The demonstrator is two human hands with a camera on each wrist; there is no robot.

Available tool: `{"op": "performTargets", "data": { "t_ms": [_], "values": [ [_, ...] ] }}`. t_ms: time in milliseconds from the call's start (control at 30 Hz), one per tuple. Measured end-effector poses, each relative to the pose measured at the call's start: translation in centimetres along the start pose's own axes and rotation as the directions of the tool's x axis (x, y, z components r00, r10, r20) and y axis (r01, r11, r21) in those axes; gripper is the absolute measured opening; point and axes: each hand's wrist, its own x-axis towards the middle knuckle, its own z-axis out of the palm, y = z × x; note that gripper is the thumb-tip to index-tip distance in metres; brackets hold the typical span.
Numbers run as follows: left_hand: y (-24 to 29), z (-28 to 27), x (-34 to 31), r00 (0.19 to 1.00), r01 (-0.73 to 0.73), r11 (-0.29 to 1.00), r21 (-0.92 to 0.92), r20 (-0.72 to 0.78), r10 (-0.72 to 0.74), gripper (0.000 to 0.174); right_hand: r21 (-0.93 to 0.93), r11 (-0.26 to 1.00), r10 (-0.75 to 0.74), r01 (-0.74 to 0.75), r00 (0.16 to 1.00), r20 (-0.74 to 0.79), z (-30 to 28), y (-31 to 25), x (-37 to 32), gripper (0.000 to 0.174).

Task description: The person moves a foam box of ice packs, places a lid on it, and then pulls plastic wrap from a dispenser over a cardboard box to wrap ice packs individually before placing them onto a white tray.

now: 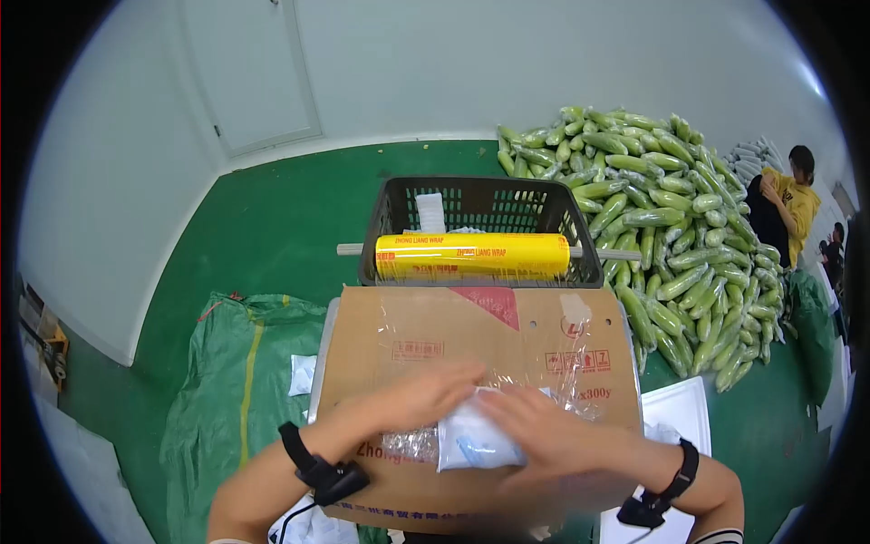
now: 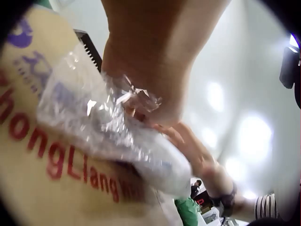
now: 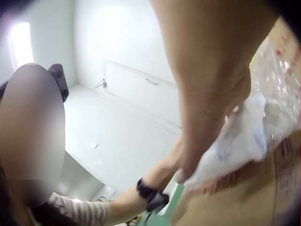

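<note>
A soft white packet with blue print (image 1: pixel 476 440) lies on the upturned face of a cardboard box (image 1: pixel 390 340). Clear plastic film (image 2: pixel 80 110) spreads beside the packet, crumpled and shiny. My right hand (image 1: pixel 553 435) rests across the packet with its fingers stretched over the top and its thumb at the near edge. My left hand (image 1: pixel 430 394) reaches over the packet's far left side, above the film; its fingertips are partly hidden. In the right wrist view, the white packet (image 3: pixel 235 146) bulges out under the right hand.
A yellow wrap roll (image 1: pixel 471 257) on a rod lies across a black crate (image 1: pixel 580 218) behind the box. Film-wrapped green vegetables (image 1: pixel 671 218) are heaped at the right. A green sack (image 1: pixel 217 390) lies left, a white tray (image 1: pixel 684 399) right. A person in yellow (image 1: pixel 797 208) is farther back.
</note>
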Motion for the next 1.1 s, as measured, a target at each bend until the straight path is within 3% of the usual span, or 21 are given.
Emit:
{"op": "performTargets", "data": {
  "t_ms": [33, 133, 233, 300, 400, 433, 533, 567, 600, 633, 700, 733, 767, 800, 833, 867, 900, 967, 1000, 1033, 1100],
  "values": [
    [0.4, -1.8, 1.7, 0.975, 0.167, 0.984, 0.061, 0.138, -0.174, 0.051, -0.323, 0.945, 0.011, 0.046, 0.985, 0.171, -0.4, -1.5, 0.1, 0.084],
    [-0.5, -2.2, 4.9, 0.929, 0.147, 0.884, 0.444, 0.245, -0.278, 0.064, -0.125, 0.992, 0.048, -0.018, 0.969, 0.241, -0.8, 0.4, 1.6, 0.083],
    [-0.9, -0.9, 5.8, 0.912, 0.098, 0.791, 0.604, 0.263, -0.314, 0.074, 0.299, 0.954, -0.076, -0.026, 0.944, 0.322, -1.6, 2.4, 2.6, 0.085],
    [-0.9, -1.1, 5.6, 0.906, 0.104, 0.804, 0.585, 0.279, -0.32, 0.074, 0.534, 0.842, -0.17, -0.072, 0.905, 0.39, -1.4, 1.5, 2.2, 0.086],
    [-1.3, -1.3, 5.4, 0.906, 0.126, 0.833, 0.539, 0.279, -0.317, 0.074, 0.701, 0.707, -0.361, -0.093, 0.805, 0.471, -0.3, -0.8, -0.6, 0.085],
    [-1.3, -1.1, 5.3, 0.908, 0.132, 0.845, 0.518, 0.279, -0.313, 0.075, 0.746, 0.632, -0.369, -0.208, 0.766, 0.526, 0.1, -1.7, -1.7, 0.085],
    [-0.2, -1.7, 3.5, 0.962, 0.249, 0.961, 0.119, 0.089, -0.26, 0.074, 0.85, 0.353, -0.451, -0.391, 0.725, 0.521, 2.8, -2.4, -6.0, 0.088],
    [0.3, -1.5, 2.3, 0.965, 0.219, 0.963, 0.16, -0.18, -0.189, 0.075, 0.865, 0.293, -0.398, -0.408, 0.771, 0.498, 3.3, -2.6, -7.9, 0.089],
    [0.7, -0.8, 0.6, 0.898, 0.191, 0.96, 0.205, -0.432, -0.086, 0.076, 0.877, 0.235, -0.331, -0.419, 0.814, 0.478, 3.6, -2.7, -9.8, 0.091],
    [1.5, 0.2, -0.8, 0.763, 0.169, 0.954, 0.248, -0.645, 0.032, 0.078, 0.864, 0.0, -0.167, -0.504, 0.852, 0.497, 3.9, -3.1, -12.1, 0.093],
    [6.2, 1.8, -4.5, 0.768, 0.127, 0.932, 0.338, -0.629, 0.124, 0.083, 0.815, -0.402, 0.137, -0.417, 0.853, 0.504, 4.1, -4.3, -14.5, 0.097],
    [8.7, 3.9, -6.0, 0.854, 0.054, 0.954, 0.296, -0.509, 0.109, 0.087, 0.809, -0.518, 0.274, -0.278, 0.842, 0.464, 4.3, -4.9, -15.2, 0.099],
    [11.0, 5.7, -6.5, 0.919, -0.008, 0.969, 0.248, -0.381, 0.105, 0.091, 0.847, -0.451, 0.314, -0.28, 0.839, 0.444, 3.7, -5.8, -14.5, 0.098],
    [12.8, 6.2, -6.1, 0.994, 0.063, 0.991, 0.119, -0.091, -0.052, 0.096, 0.882, -0.38, 0.35, -0.281, 0.839, 0.418, 2.9, -6.9, -13.4, 0.097],
    [14.3, 7.2, -6.2, 0.977, 0.207, 0.954, -0.216, 0.096, -0.191, 0.088, 0.928, -0.212, 0.331, -0.307, 0.871, 0.363, 2.6, -7.6, -12.3, 0.098],
    [14.5, 7.1, -6.4, 0.954, 0.285, 0.885, -0.368, 0.198, -0.225, 0.086, 0.947, -0.044, 0.303, -0.317, 0.899, 0.315, 2.4, -8.2, -11.5, 0.098],
    [14.2, 6.6, -6.8, 0.921, 0.37, 0.785, -0.496, 0.31, -0.237, 0.084, 0.948, 0.163, 0.312, -0.274, 0.926, 0.214, 2.1, -8.8, -11.1, 0.075],
    [13.1, 6.9, -8.5, 0.845, 0.525, 0.527, -0.668, 0.483, -0.228, 0.075, 0.875, 0.253, 0.556, -0.412, 0.803, 0.217, 1.0, -9.3, -10.5, 0.054],
    [12.3, 8.1, -10.0, 0.84, 0.54, 0.379, -0.752, 0.45, -0.304, 0.075, 0.825, 0.279, 0.663, -0.491, 0.72, 0.204, 0.7, -9.3, -10.6, 0.046],
    [11.5, 9.2, -11.3, 0.827, 0.519, 0.237, -0.821, 0.414, -0.38, 0.075, 0.678, 0.665, 0.632, -0.312, 0.719, -0.29, 0.7, -8.6, -11.3, 0.041],
    [10.6, 9.3, -10.6, 0.831, 0.339, -0.008, -0.941, 0.304, -0.466, 0.076, 0.618, 0.774, 0.339, 0.134, 0.737, -0.584, 0.6, -7.3, -12.8, 0.064]
  ]
}}
